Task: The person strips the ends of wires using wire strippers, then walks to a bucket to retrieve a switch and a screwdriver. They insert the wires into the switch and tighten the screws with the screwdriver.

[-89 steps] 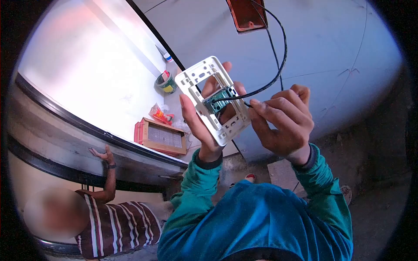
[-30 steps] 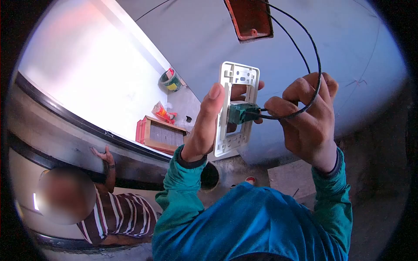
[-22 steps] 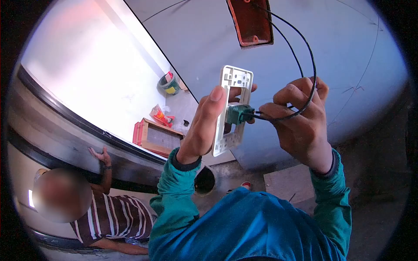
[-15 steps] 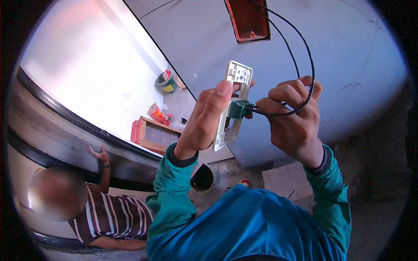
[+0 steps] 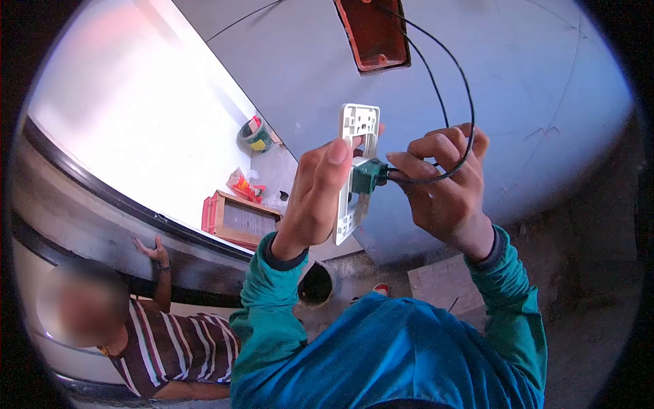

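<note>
My left hand (image 5: 317, 187) is closed on a white switch plate (image 5: 361, 123), held upright with its hollow back side toward my right. A green switch module (image 5: 368, 176) sits in the middle of the plate. Black wires (image 5: 470, 102) run from the back of this module, loop up and enter a red-brown wall box (image 5: 375, 41). My right hand (image 5: 446, 184) is closed on the wires just beside the module, its fingers curled around them. The exact grip of its fingertips is partly hidden.
At the lower left a person in a striped shirt (image 5: 180, 344) rests a raised hand (image 5: 153, 252) near a dark ledge. A green bucket (image 5: 256, 135), a red-and-white bag (image 5: 244, 186) and a wooden-framed box (image 5: 242, 221) are on the floor beyond. A dark round opening (image 5: 315, 283) lies below my left hand.
Both hands, the plate and the wires sit slightly further left and lower in view, and the wall box has shifted left too. The grips look the same.
</note>
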`<state>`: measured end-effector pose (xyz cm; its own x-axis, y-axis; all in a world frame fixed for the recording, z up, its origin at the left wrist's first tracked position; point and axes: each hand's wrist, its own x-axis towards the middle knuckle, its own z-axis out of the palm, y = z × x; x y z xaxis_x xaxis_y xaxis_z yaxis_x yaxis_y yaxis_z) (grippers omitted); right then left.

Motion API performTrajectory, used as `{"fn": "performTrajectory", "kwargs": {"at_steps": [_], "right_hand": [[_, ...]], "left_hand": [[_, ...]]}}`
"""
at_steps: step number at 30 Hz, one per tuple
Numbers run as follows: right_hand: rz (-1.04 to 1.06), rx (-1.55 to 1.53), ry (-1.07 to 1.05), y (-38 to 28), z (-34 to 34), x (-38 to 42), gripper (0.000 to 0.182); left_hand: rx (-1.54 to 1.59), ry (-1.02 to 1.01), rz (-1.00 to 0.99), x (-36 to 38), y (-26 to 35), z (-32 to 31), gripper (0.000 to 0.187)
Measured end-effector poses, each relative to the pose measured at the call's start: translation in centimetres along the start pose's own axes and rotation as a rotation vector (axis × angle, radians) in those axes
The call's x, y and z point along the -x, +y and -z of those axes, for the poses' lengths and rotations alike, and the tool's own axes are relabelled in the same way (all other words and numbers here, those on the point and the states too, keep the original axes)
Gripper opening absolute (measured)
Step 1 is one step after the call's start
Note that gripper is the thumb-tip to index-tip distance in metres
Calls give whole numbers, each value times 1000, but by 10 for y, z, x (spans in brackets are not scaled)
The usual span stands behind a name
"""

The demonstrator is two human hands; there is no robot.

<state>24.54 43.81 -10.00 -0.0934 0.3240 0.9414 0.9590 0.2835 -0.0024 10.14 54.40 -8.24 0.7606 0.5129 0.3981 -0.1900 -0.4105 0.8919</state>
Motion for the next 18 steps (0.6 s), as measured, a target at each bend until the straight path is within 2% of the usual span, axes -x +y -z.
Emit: {"fn": "performTrajectory", "kwargs": {"at_steps": [2,6,8,11,14,18], "right_hand": [[-53,-70,-5,9,2,2,27],[-78,-152,-15,13,6,4,26],[-109,-160,27,13,2,6,28],[-160,-208,54,8,1,5,27],[-216,-297,103,7,-4,9,24],[-204,-252,185,3,-10,4,23]], "left_hand": [[-22,110,-145,-1,-2,-12,78],[-115,11,-98,-2,5,-9,82],[-112,97,-272,-2,2,-14,87],[-161,58,-327,-1,-2,-7,91],[-219,44,-292,5,0,-5,93],[-180,62,-290,2,-3,-4,96]]}}
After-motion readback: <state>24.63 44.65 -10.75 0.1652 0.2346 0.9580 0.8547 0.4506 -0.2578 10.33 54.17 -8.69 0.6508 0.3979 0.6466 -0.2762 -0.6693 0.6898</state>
